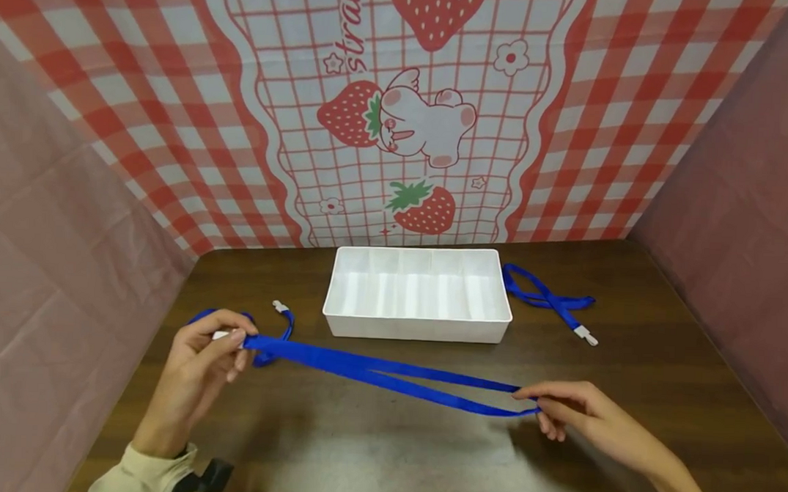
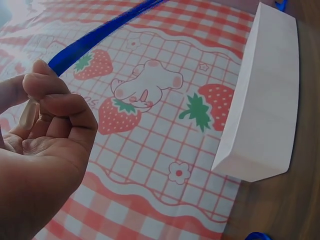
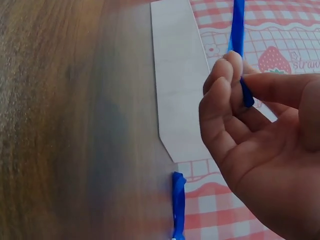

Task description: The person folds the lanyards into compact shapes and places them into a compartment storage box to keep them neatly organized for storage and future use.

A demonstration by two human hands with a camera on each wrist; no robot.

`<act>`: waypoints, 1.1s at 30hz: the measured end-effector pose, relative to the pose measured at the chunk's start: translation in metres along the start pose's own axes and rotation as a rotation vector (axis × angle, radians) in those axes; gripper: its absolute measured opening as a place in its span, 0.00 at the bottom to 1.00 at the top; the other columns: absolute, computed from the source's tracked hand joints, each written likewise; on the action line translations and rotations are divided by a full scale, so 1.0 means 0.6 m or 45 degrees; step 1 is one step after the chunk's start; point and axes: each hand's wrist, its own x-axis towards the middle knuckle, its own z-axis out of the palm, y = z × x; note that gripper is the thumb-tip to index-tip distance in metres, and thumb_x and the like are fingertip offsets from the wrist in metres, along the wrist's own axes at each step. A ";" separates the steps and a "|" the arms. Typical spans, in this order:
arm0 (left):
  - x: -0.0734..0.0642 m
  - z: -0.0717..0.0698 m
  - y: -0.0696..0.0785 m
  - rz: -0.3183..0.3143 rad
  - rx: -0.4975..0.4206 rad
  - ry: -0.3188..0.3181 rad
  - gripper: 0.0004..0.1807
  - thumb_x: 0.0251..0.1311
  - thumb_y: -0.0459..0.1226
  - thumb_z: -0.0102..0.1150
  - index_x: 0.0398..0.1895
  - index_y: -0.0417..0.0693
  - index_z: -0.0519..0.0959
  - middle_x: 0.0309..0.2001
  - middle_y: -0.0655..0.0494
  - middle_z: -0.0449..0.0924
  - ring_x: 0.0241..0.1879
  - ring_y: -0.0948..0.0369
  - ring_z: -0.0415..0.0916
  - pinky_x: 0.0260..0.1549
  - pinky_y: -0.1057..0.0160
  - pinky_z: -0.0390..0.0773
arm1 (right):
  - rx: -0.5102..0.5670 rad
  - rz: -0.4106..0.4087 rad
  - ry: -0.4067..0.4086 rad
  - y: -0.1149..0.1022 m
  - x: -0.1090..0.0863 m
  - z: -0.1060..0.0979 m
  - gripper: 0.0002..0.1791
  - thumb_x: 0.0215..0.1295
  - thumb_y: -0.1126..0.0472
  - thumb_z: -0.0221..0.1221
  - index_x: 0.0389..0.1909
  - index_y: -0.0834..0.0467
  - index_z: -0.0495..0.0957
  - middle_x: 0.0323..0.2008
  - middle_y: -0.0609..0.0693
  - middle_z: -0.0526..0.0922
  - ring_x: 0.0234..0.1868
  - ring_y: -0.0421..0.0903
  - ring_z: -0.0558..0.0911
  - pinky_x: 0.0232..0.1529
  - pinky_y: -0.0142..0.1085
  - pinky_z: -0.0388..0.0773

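A blue lanyard is stretched between both hands above the table's front half. My left hand pinches its white clip end between thumb and fingers; in the left wrist view the clip shows among the curled fingers. At the lanyard's looped end, my right hand pinches the strap with thumb and fingertips. The right wrist view shows the strap's end poking out below that pinch. Between the hands the two strap halves spread slightly apart.
A white box with several compartments stands at the back of the brown table. A second blue lanyard lies right of it. Another lanyard lies left, partly behind my left hand. A strawberry-patterned cloth hangs behind.
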 end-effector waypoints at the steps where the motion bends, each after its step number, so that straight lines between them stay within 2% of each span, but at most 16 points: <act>1: 0.000 0.000 0.000 -0.002 0.008 -0.002 0.18 0.69 0.15 0.30 0.44 0.24 0.75 0.24 0.48 0.75 0.18 0.54 0.57 0.16 0.61 0.54 | -0.020 0.027 -0.006 -0.001 0.000 0.000 0.17 0.76 0.74 0.43 0.57 0.66 0.76 0.28 0.58 0.79 0.27 0.49 0.79 0.24 0.41 0.79; 7: 0.000 -0.002 0.003 -0.013 0.067 0.026 0.16 0.69 0.16 0.33 0.43 0.23 0.75 0.23 0.49 0.75 0.18 0.55 0.59 0.15 0.60 0.55 | -0.071 0.063 -0.020 -0.005 0.000 0.004 0.13 0.77 0.72 0.45 0.46 0.66 0.79 0.28 0.56 0.80 0.27 0.50 0.78 0.23 0.41 0.77; 12: -0.002 -0.004 0.006 -0.030 0.098 0.035 0.15 0.69 0.16 0.34 0.43 0.24 0.75 0.23 0.49 0.75 0.18 0.55 0.61 0.15 0.59 0.55 | -0.125 0.114 0.137 -0.006 0.002 0.009 0.14 0.77 0.70 0.46 0.36 0.65 0.79 0.24 0.52 0.81 0.23 0.49 0.78 0.19 0.40 0.75; 15: -0.003 -0.006 0.007 -0.043 0.111 0.035 0.15 0.70 0.17 0.34 0.43 0.24 0.75 0.23 0.49 0.75 0.18 0.55 0.61 0.15 0.58 0.55 | -0.143 0.127 0.215 -0.006 0.003 0.013 0.10 0.75 0.70 0.50 0.34 0.64 0.78 0.23 0.52 0.80 0.23 0.49 0.78 0.19 0.40 0.75; 18: -0.004 -0.007 0.008 -0.052 0.119 0.041 0.14 0.70 0.17 0.35 0.43 0.24 0.75 0.23 0.49 0.74 0.18 0.55 0.61 0.15 0.58 0.55 | -0.118 0.087 0.253 -0.006 0.001 0.015 0.06 0.71 0.72 0.54 0.34 0.65 0.78 0.24 0.53 0.80 0.23 0.51 0.79 0.22 0.41 0.77; 21: -0.004 -0.007 0.009 -0.060 0.120 0.037 0.15 0.70 0.17 0.34 0.44 0.24 0.75 0.24 0.49 0.75 0.19 0.56 0.63 0.15 0.59 0.56 | -0.069 0.036 0.280 -0.004 -0.001 0.014 0.07 0.71 0.75 0.53 0.35 0.65 0.78 0.26 0.56 0.82 0.26 0.52 0.80 0.26 0.40 0.79; 25: -0.001 0.001 0.011 -0.080 0.136 -0.022 0.14 0.69 0.15 0.35 0.45 0.23 0.74 0.27 0.47 0.79 0.23 0.58 0.74 0.17 0.64 0.71 | -0.021 0.025 0.337 0.000 -0.003 0.007 0.11 0.74 0.75 0.48 0.40 0.66 0.80 0.35 0.61 0.84 0.33 0.51 0.83 0.33 0.39 0.82; 28: 0.002 0.013 0.016 -0.116 0.209 -0.078 0.11 0.67 0.15 0.41 0.47 0.22 0.73 0.33 0.43 0.83 0.29 0.55 0.82 0.28 0.62 0.82 | 0.004 0.034 0.359 0.003 -0.004 0.002 0.12 0.75 0.74 0.46 0.43 0.71 0.79 0.46 0.60 0.84 0.43 0.51 0.85 0.41 0.39 0.83; 31: 0.006 0.027 0.021 -0.159 0.306 -0.104 0.10 0.64 0.15 0.49 0.47 0.22 0.71 0.37 0.39 0.85 0.33 0.50 0.85 0.33 0.59 0.84 | 0.027 0.046 0.364 0.004 -0.004 -0.002 0.13 0.76 0.73 0.45 0.45 0.75 0.78 0.53 0.57 0.82 0.49 0.52 0.84 0.46 0.40 0.83; 33: 0.011 0.038 0.023 -0.159 0.380 -0.115 0.10 0.63 0.16 0.52 0.47 0.22 0.71 0.37 0.37 0.84 0.33 0.49 0.85 0.33 0.59 0.85 | -0.022 0.062 0.388 0.004 -0.004 -0.002 0.12 0.75 0.72 0.47 0.48 0.72 0.78 0.55 0.57 0.81 0.53 0.48 0.83 0.49 0.37 0.81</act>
